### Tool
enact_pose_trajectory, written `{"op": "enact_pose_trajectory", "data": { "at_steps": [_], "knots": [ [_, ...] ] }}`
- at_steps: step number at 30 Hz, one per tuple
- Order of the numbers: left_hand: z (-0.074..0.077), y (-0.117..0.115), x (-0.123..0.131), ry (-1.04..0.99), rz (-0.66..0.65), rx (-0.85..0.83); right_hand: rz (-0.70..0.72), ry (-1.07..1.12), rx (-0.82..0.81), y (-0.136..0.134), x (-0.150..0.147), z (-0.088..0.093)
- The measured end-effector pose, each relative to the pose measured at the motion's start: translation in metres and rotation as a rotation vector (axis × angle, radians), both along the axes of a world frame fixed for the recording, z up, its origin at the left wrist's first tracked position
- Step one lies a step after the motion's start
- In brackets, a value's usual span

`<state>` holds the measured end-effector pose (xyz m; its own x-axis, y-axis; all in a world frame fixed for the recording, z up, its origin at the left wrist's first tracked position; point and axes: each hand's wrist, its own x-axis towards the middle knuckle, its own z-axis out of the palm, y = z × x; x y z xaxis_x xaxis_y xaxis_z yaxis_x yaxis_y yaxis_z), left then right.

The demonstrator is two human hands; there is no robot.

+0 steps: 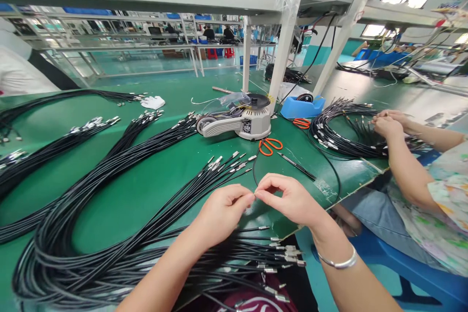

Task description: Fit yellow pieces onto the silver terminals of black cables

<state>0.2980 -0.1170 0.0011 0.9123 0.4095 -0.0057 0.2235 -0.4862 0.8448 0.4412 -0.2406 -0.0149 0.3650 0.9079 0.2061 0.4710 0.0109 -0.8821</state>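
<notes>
My left hand [227, 208] and my right hand [287, 197] meet fingertip to fingertip over the front of the green table. Both are closed in a pinch. Whatever lies between the fingertips is too small to name. Below and left of my hands runs a thick bundle of black cables [98, 253], curving in a U with metal connectors [290, 253] at its ends. Another set of connector ends [219, 163] lies just beyond my left hand. Orange-handled scissors [269, 146] rest past my right hand, and a slim dark cutter [298, 166] lies to their right.
A grey tape dispenser machine [254, 122] stands mid-table, with a blue tape holder [302, 107] behind it. More cable bundles [47, 165] and a white glove [152, 102] lie left. At right, a co-worker's hands [390, 124] are at a coiled bundle [325, 131]. A white post [287, 34] rises behind.
</notes>
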Motion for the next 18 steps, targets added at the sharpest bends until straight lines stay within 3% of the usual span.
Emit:
{"op": "enact_pose_trajectory", "data": {
  "at_steps": [3,5,8,18],
  "knots": [
    [0.003,0.010,-0.013,0.070,0.094,-0.138,-0.069,0.028,-0.006,0.001,-0.001,-0.008],
    [0.002,0.015,-0.024,0.097,0.159,-0.117,-0.082,0.051,-0.009,0.001,-0.002,-0.012],
    [-0.003,0.015,-0.031,0.142,0.125,-0.030,-0.089,0.092,-0.015,0.001,-0.002,-0.015],
    [-0.003,-0.003,-0.004,0.094,0.035,0.103,-0.189,0.291,-0.084,0.001,-0.008,-0.021]
  ]
}}
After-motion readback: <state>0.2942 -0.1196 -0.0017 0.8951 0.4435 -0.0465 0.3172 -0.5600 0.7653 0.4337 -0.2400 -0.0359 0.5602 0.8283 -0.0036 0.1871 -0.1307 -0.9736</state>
